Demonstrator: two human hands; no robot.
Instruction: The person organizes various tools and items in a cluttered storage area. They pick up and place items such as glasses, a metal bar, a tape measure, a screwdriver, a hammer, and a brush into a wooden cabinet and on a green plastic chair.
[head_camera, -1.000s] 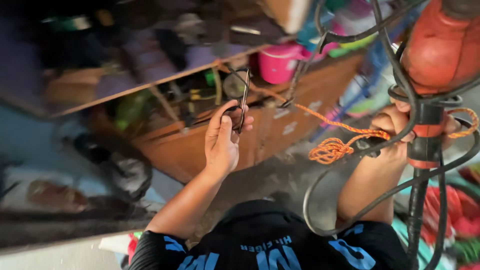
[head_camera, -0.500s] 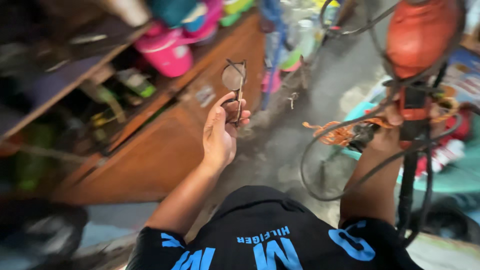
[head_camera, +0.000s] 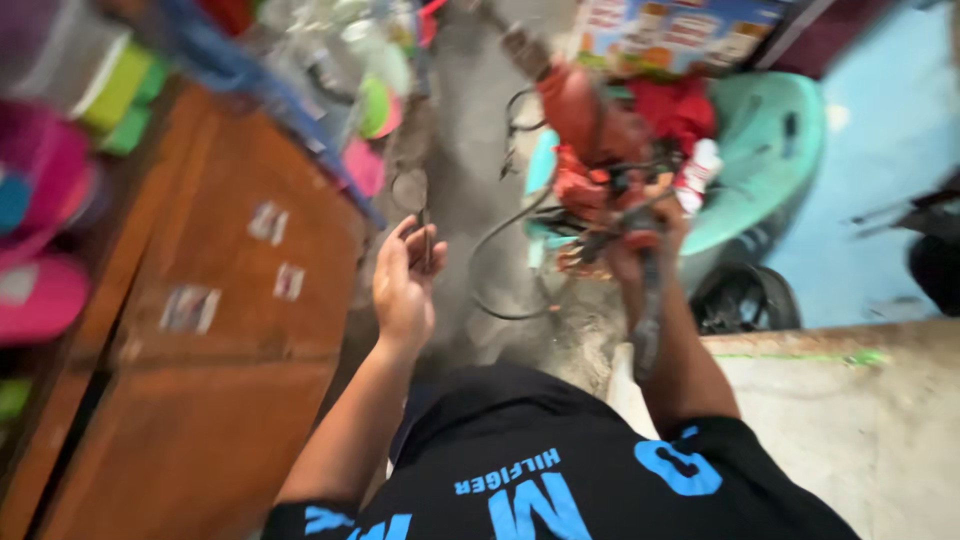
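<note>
Eyeglasses, thin-framed and blurred, sit up in front of the left hand, fingers curled round one temple arm, lenses over the grey floor. Right hand is wrapped tight on a red power drill, black cable looping below it. Brown wooden cabinet runs along the left, a teal plastic chair sits beyond the drill.

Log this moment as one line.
left hand: holds eyeglasses | right hand: grips red power drill with cord | view: blurred
</note>
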